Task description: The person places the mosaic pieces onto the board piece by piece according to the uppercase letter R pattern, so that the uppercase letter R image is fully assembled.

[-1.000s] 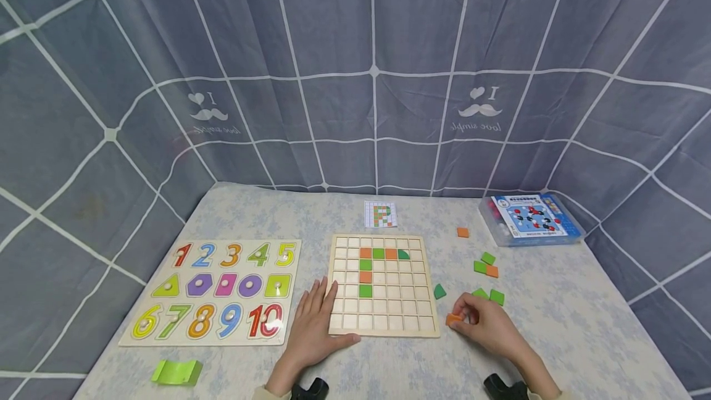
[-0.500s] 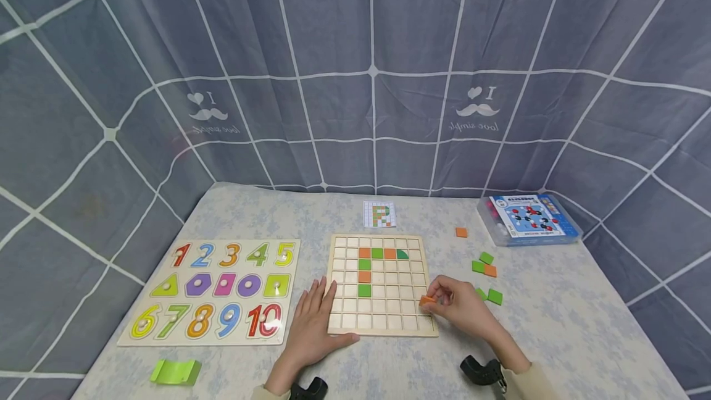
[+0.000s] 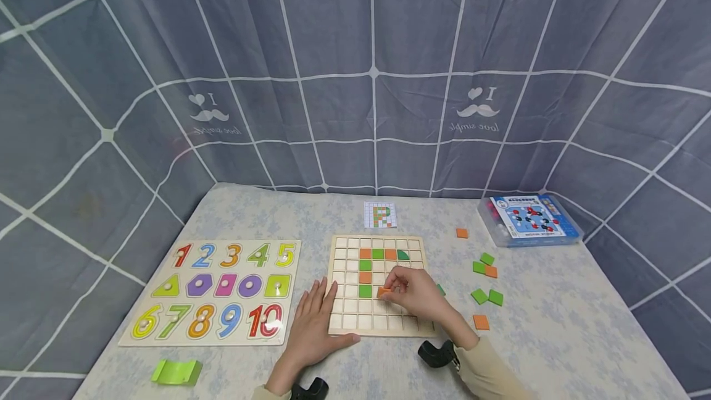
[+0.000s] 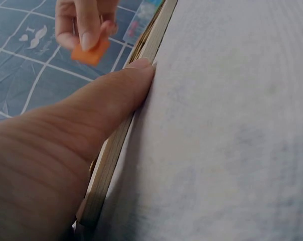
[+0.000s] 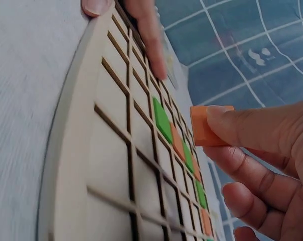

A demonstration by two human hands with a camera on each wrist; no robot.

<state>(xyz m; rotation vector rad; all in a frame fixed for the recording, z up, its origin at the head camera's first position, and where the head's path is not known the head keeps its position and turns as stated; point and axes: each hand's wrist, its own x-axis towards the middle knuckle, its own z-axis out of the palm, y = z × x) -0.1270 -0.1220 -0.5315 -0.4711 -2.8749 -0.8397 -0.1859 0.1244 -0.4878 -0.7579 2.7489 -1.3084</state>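
My right hand pinches an orange square tile between thumb and fingers. It is over the middle of the wooden grid board, just right of the lowest green tile in the column. Fingers straight, my left hand lies along the board's left edge, and its thumb rests against the front edge. On the board, orange and green tiles form a column and a top row, which ends in a dark green rounded piece.
A small pattern card lies behind the board. To the right are several loose green and orange tiles and a clear plastic box. A number puzzle and a green curved block are on the left.
My right hand has carried the orange tile leftward from the table beside the board to over its middle. My left hand has stayed in place.
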